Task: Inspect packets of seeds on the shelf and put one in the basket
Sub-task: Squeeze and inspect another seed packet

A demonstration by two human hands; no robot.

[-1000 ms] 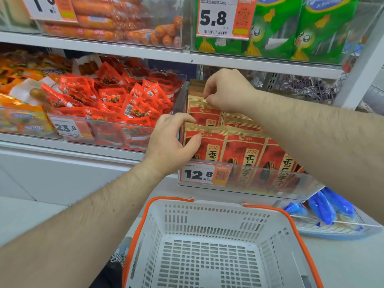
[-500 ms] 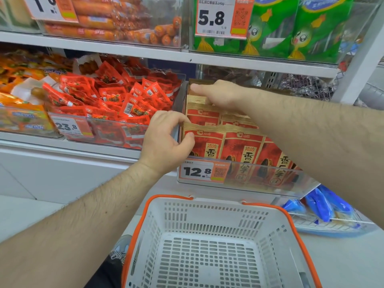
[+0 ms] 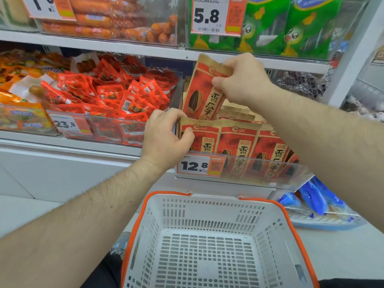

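Red and kraft-brown seed packets are standing in upright rows inside a clear plastic bin on the middle shelf. A person is reaching toward them with both bare arms. Their right hand is pinching the top edge of one seed packet, holding it tilted above the rows, its lower end dipping behind the front row. Their left hand is curling over the bin's left front corner, the thumb pressing against the front-left packet and the fingers hooked over its top edge. A price tag reading 12.8 is sitting on the bin's front wall, just beside the left wrist. Left of the bin, a second clear bin is holding loose small red snack packs. Green bags are standing on the shelf above. Below the hands, a white slotted basket with an orange rim is sitting with nothing inside it. Blue packets are lying on a lower shelf to the right.
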